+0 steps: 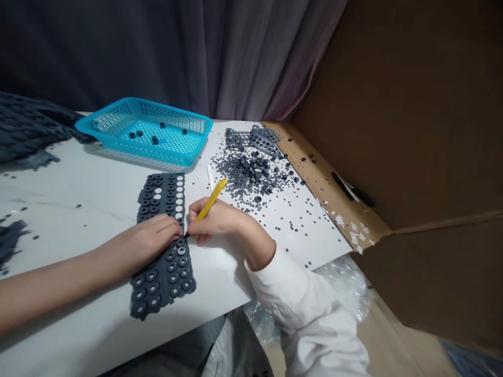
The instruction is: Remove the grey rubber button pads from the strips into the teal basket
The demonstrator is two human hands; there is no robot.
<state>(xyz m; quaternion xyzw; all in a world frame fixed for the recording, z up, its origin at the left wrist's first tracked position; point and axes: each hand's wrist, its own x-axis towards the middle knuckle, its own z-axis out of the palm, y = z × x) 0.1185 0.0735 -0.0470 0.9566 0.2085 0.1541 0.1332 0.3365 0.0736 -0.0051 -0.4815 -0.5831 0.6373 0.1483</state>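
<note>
A dark grey rubber sheet (173, 264) covered in rows of moulded rings lies lengthwise on the white table. Near its upper right edge, a column of positions is punched through as round holes showing white. Across the middle of the sheet rests my left hand (151, 238), fingers together and curled down onto its right edge. My right hand (210, 220) is closed around a yellow pen-shaped tool (212, 199), held at a slant. The tool's dark tip meets the sheet's right edge, close beside my left fingertips. Those fingertips partly hide the contact point.
Behind the sheet stands a blue plastic basket (192, 152) with several small black rings inside. A heap of small dark discs (247, 173) spreads over the table at right, with perforated scraps (239, 137) behind. More dark sheets (31, 125) lie at left. Cardboard (412, 131) walls the right side.
</note>
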